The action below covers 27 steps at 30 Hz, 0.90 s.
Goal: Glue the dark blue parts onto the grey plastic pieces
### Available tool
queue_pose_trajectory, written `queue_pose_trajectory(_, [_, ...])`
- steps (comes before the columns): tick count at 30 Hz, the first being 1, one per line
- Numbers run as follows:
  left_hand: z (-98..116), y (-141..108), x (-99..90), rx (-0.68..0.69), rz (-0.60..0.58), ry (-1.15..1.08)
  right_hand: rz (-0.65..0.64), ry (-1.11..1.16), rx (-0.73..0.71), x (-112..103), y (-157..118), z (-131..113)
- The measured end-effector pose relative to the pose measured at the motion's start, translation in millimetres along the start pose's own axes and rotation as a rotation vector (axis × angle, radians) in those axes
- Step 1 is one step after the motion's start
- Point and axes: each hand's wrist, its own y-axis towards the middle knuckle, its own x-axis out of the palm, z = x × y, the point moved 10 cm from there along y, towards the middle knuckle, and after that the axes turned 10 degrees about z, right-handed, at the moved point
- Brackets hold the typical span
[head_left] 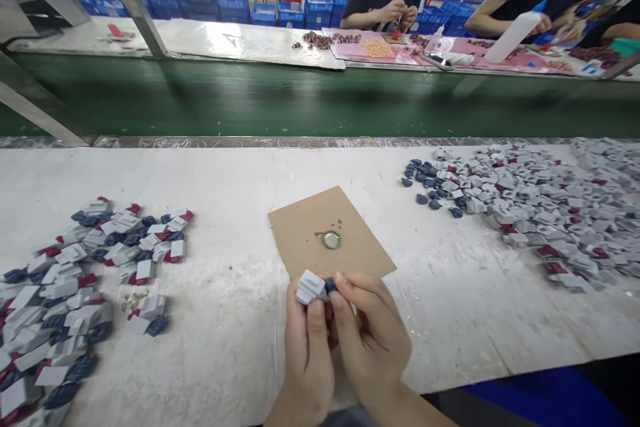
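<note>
Near the front middle of the table, my left hand (313,353) pinches a light grey block (311,287) between thumb and fingers. My right hand (373,327) holds a small dark blue piece (331,285) against the block's right side. Both hands are close together, at the lower edge of a brown cardboard square (320,213). On the cardboard lies a metal bottle cap (332,239) with small brown spots beside it. What is under the block, between the palms, is mostly hidden.
At the left lies a pile of grey, blue and dark red pieces (70,287). Many grey and red pieces (540,200) cover the right, with loose blue pieces (421,173) beside them. Beyond the green belt (250,100), people work at another table (200,40).
</note>
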Motion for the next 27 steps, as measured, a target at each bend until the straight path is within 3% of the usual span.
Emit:
queue_pose_trajectory(2, [-15.0, 4.6, -1.5, -0.181, -0.015, -0.040, -0.077, 0.052, -0.030, 9.0, -3.5, -2.4])
queue_pose_trajectory(4, [-14.6, 7.6, -0.5, -0.216, -0.057, -0.075, -0.136, 0.103, -0.085, 13.8, -7.0, -10.1])
queue_pose_trajectory(7, [13.0, 7.4, 6.0, 0.008, -0.169, -0.052, -0.175, 0.140, -0.179, 11.4, -11.0, -25.6])
queue_pose_trajectory(10, [35.3, -3.5, 16.6, 0.191, -0.289, 0.007, -0.193, 0.180, -0.166, 3.0, -14.6, -31.8])
queue_pose_trajectory(16, [43.5, -12.8, 19.7, 0.198, -0.256, 0.096, -0.068, 0.106, -0.042, -27.5, -16.8, -16.0])
queue_pose_trajectory(23, [57.0, -11.0, 24.7, 0.334, -0.259, 0.304, -0.001, 0.112, -0.033, -35.5, -8.9, -11.3])
queue_pose_trajectory(27, [58.1, -8.1, 27.1, 0.328, -0.240, 0.434, 0.080, 0.105, -0.044, -39.9, -8.2, -13.2])
